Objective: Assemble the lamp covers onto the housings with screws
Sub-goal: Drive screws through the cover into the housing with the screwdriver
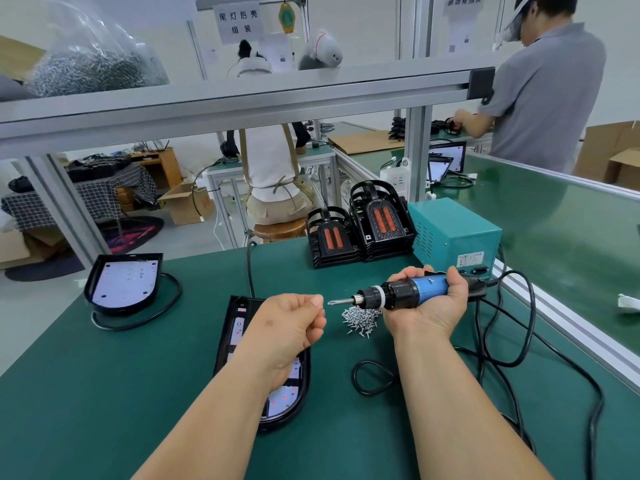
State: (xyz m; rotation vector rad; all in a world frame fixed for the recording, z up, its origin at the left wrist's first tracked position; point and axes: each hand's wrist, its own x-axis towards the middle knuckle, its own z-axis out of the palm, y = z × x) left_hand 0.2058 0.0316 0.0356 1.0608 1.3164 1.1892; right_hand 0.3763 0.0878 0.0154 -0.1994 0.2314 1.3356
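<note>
Screw-loading step, by the looks: something tiny, probably a screw point(321, 302) from the pile point(360, 320), is pinched in the left hand point(289, 327) right at the bit of the screwdriver point(398, 293). That's gripped level in the right hand point(427, 306), bit aimed at 9 o'clock. The housing point(238, 323) is parked on the surface point(104, 393) under the left forearm and the covers point(377, 220) are stacked at 12, so next the screw needs to be seated squarely on the bit.

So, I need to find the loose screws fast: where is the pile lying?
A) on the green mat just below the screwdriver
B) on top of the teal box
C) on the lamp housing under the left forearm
A: the pile of screws lies on the green mat, right beneath the bit end of the screwdriver that the right hand grips.
</note>
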